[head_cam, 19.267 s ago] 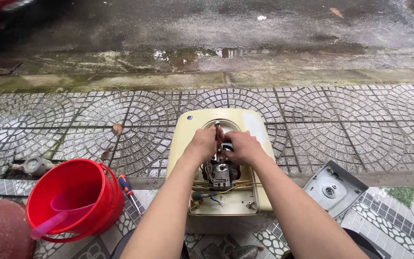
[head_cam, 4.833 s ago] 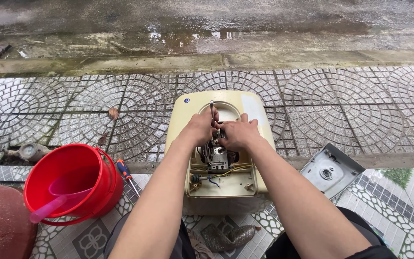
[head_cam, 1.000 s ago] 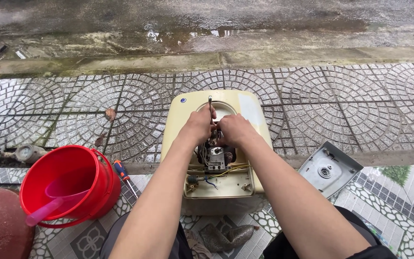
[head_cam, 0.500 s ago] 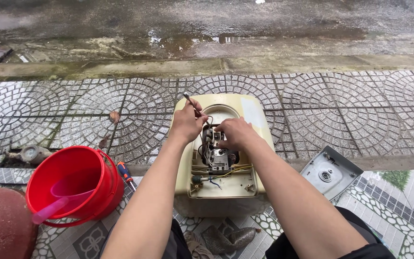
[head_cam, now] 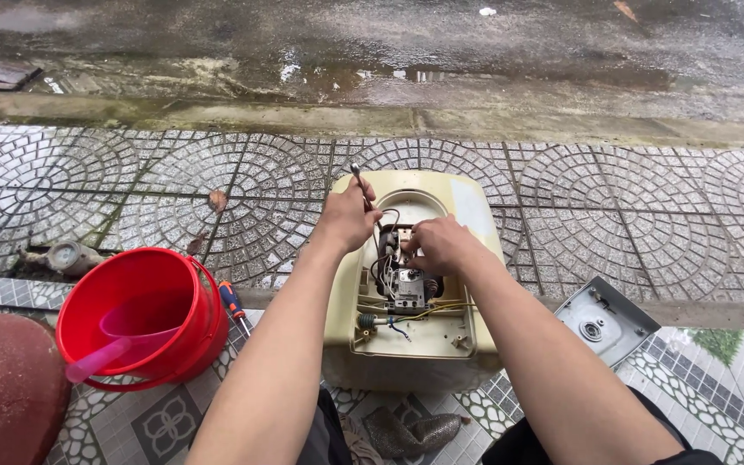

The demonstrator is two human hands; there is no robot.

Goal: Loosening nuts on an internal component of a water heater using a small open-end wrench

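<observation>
View from above of a person working on an opened cream-coloured appliance housing (head_cam: 467, 207) that lies on a patterned tile pavement (head_cam: 131, 181), near the step edge where the grey fan-pattern pavers meet the lighter floor tiles. The housing's open cavity faces up and shows a metal switch block (head_cam: 407, 289) with black, yellow and white wires (head_cam: 428, 310) around it.

The left hand (head_cam: 348, 220) hovers over the housing's upper left edge; its fingers are curled and pressed together around the handle of a slim screwdriver-like tool (head_cam: 358, 178), whose shaft points up and away toward the road. The right hand (head_cam: 441, 244) rests inside the cavity, just above the switch block; its fingertips are bent down and drawn together on a small part among the wires, though what exactly they pinch cannot be made out.

To the left of the housing stands a red bucket (head_cam: 204, 314) holding a pink ladle (head_cam: 109, 353). A screwdriver with a red-and-blue handle (head_cam: 232, 300) lies between the bucket and the housing, on the step edge. A grey metal cover plate (head_cam: 606, 320) lies to the right of the housing, apart from it. A crumpled rag (head_cam: 411, 430) lies at the housing's near end, between the person's knees. A wet concrete road (head_cam: 372, 52) runs beyond the pavement's far edge.
</observation>
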